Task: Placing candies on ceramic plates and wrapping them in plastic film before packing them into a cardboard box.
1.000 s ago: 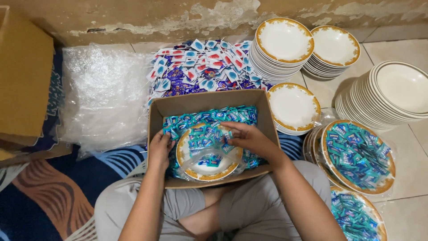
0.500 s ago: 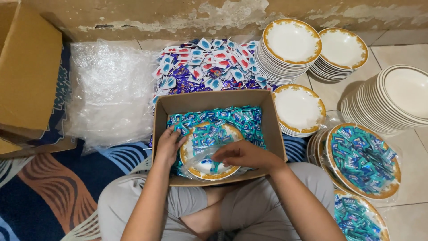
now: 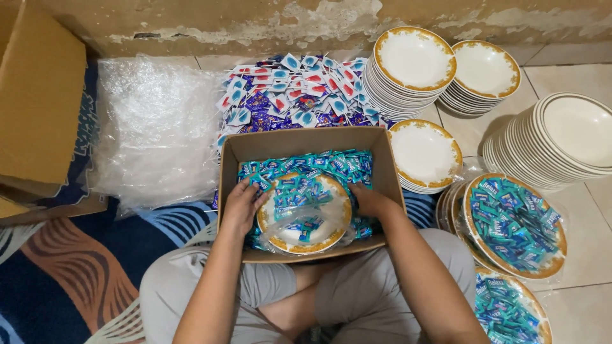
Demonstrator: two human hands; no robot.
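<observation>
A brown cardboard box [image 3: 305, 140] rests against my lap, full of small teal sachets [image 3: 338, 164]. Inside it lies a white plate with a gold rim [image 3: 305, 237], wrapped in clear plastic and holding more teal sachets. My left hand [image 3: 243, 205] grips the plate's left edge. My right hand [image 3: 368, 199] holds its right edge, fingers tucked down by the box wall.
Stacks of gold-rimmed white plates [image 3: 413, 60] and plain white bowls [image 3: 574, 137] stand to the right. Wrapped plates filled with sachets [image 3: 514, 224] sit beside my right knee. A heap of red and blue sachets [image 3: 290, 92] lies behind the box, clear plastic bags [image 3: 156, 127] and another carton [image 3: 38, 102] on the left.
My right hand has moved from on top of the wrapped plate to its right edge. Both hands now hold the plate by its sides, set lower in the box.
</observation>
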